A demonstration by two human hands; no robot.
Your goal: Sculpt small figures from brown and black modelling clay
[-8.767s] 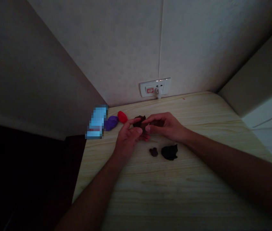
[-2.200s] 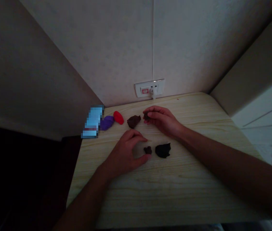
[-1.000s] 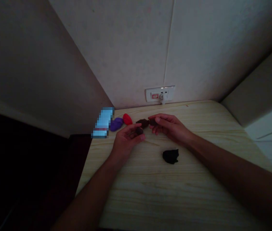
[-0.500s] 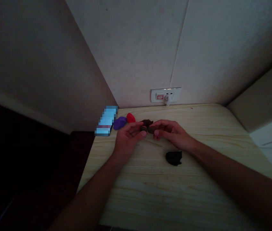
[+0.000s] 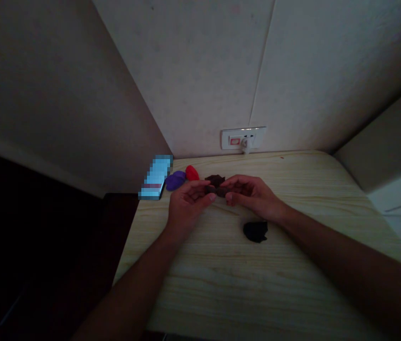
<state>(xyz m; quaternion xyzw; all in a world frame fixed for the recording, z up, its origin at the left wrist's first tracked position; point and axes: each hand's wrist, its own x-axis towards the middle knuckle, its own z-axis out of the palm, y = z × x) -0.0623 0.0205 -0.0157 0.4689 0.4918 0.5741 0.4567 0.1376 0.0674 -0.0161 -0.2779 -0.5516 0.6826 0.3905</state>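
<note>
My left hand (image 5: 186,204) pinches a small piece of brown modelling clay (image 5: 210,189) between thumb and fingers. From the other side, my right hand (image 5: 252,195) grips brown clay (image 5: 222,192) the same way. The two bits meet or nearly meet between my fingertips; whether they are joined is too dark to tell. Just behind them lies a larger brown clay lump (image 5: 216,179), partly covered by my fingers. Nearer to me, below the right hand, a flattened black clay piece (image 5: 255,231) with a ragged right edge rests on the wooden tabletop (image 5: 257,284).
Purple clay (image 5: 175,180) and red clay (image 5: 192,173) lie beyond my left hand. A phone with a blurred screen (image 5: 155,177) sits at the table's left edge. At the back, the wall carries a socket plate (image 5: 236,139) with a plug in it. A pale cabinet (image 5: 392,156) borders the right.
The whole view has shifted very slightly. Both hands keep nearly the same pose around the brown clay, and the gap between the two bits looks a little narrower.
</note>
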